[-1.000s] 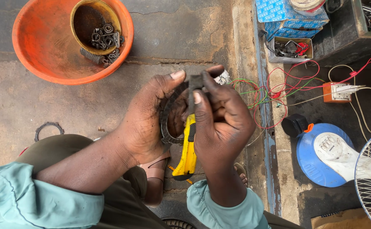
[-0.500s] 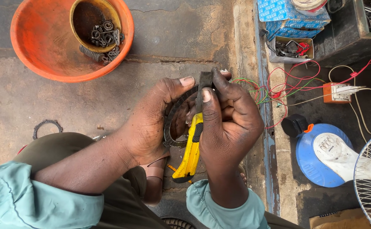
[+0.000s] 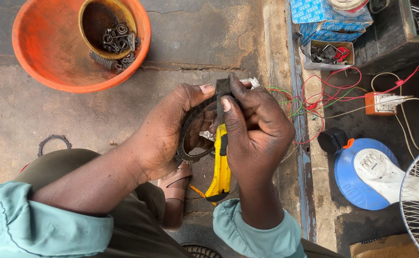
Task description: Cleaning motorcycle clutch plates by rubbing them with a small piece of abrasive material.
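Between your knees, above the concrete floor (image 3: 37,114), your right hand (image 3: 255,131) is wrapped tight round a yellow utility knife (image 3: 221,167), thumb pressed near its tip against the ring. Your left hand (image 3: 171,129) clasps the dark toothed friction ring (image 3: 185,143) by its edge. Keep strokes short and angled away from your left thumb. The ring looks worn, greasy and thin.

Yellow-and-black utility knife (image 3: 220,165), dark grey toothed ring (image 3: 189,138), orange basin (image 3: 42,57), blue fan base (image 3: 350,174).

Dark toothed ring (image 3: 186,143), yellow utility knife (image 3: 220,167), seemingly touching
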